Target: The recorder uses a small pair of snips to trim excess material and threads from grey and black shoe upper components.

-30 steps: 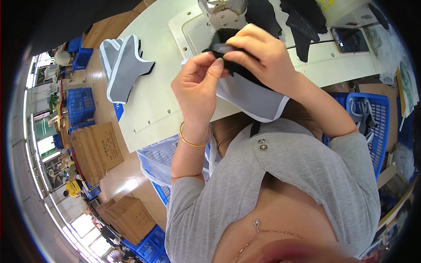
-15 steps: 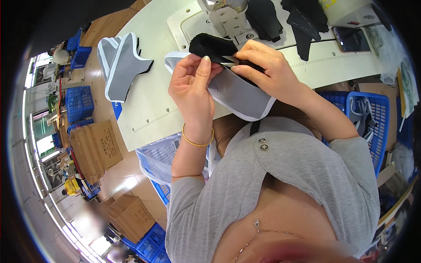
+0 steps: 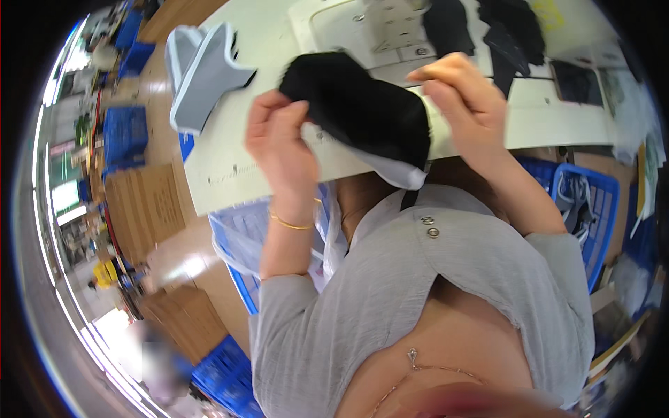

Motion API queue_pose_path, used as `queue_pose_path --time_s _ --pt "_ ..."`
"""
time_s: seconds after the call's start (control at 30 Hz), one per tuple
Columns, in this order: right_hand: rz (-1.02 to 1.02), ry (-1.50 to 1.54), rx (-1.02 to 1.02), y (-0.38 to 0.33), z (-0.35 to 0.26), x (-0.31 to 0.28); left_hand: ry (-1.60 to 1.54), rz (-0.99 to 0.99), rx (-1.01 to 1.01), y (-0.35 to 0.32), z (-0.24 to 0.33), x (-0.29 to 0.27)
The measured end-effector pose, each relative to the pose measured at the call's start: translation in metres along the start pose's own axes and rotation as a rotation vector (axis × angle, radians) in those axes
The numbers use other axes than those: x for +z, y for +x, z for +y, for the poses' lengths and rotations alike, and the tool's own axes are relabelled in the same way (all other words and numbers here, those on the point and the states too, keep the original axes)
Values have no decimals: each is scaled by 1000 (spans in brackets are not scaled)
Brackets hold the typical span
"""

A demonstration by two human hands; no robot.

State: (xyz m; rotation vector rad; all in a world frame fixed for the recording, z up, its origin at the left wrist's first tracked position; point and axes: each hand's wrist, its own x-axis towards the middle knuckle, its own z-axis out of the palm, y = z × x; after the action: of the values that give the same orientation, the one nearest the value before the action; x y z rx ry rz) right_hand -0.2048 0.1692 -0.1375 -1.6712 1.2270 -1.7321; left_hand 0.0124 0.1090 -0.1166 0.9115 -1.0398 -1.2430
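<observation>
My left hand [image 3: 282, 139] pinches the left edge of a fabric piece [image 3: 362, 104], which hangs over the table's front edge with its black side up. A pale grey-white border shows along its lower edge. To the right, my right hand [image 3: 467, 101] is raised off the piece, its thumb and fingers pinched together. Something small and dark may be at its fingertips, but blur hides what it is. At the left of the table lie grey fabric pieces [image 3: 209, 83] with light blue-white binding, crossed over one another.
Behind my hands stands a sewing machine [image 3: 397, 31]. Black fabric pieces [image 3: 512, 35] and a phone [image 3: 577, 82] lie at the right of the white table [image 3: 223, 150]. A blue basket [image 3: 603, 216] stands right of me; a plastic-lined basket [image 3: 240, 233] sits below the table's left.
The fabric has been turned from its grey face to its black face. My right hand has let go of it and moved to the right; my left has shifted slightly left and down.
</observation>
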Motion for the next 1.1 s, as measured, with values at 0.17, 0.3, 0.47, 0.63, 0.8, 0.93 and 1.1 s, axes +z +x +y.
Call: queue_pose_path --time_s 0.17,0.3,0.47,0.63,0.8,0.93,1.1 --pt "10 197 229 -12 1 -10 -76 -60 -159 12 64 -181" --pt "-135 196 280 -15 13 -2 308 -198 -253 -40 92 -316" --pt "-208 242 226 -12 19 20 1026 155 -597 -122 47 -347" --pt "-223 144 298 -7 14 22 1892 -266 -470 -105 30 -326" --pt "-228 -49 185 -8 -8 33 1610 -132 534 48 54 -146" --pt "-296 -155 80 -8 -26 34 2013 -213 882 155 3 -142" --pt "-256 -144 160 -18 -12 16 2025 -655 536 189 -1 -119"
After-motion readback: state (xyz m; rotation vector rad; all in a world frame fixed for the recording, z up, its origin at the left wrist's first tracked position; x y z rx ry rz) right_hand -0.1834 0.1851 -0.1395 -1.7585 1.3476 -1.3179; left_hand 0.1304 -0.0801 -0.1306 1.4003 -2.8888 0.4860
